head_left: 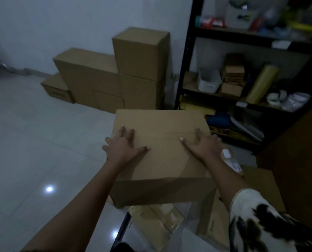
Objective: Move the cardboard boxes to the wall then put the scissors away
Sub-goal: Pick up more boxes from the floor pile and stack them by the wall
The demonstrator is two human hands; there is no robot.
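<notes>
Left hand [123, 146] and right hand [202, 144] both flat, fingers spread, pressing on the cardboard box [160, 124] top; stacked boxes [137, 70] sit by the wall [60, 24].

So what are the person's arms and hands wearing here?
No gloves, rings or watch show on the left hand or right hand. The left arm is bare throughout the view; the right arm has a loose white sleeve with black blotches near the elbow.
</notes>
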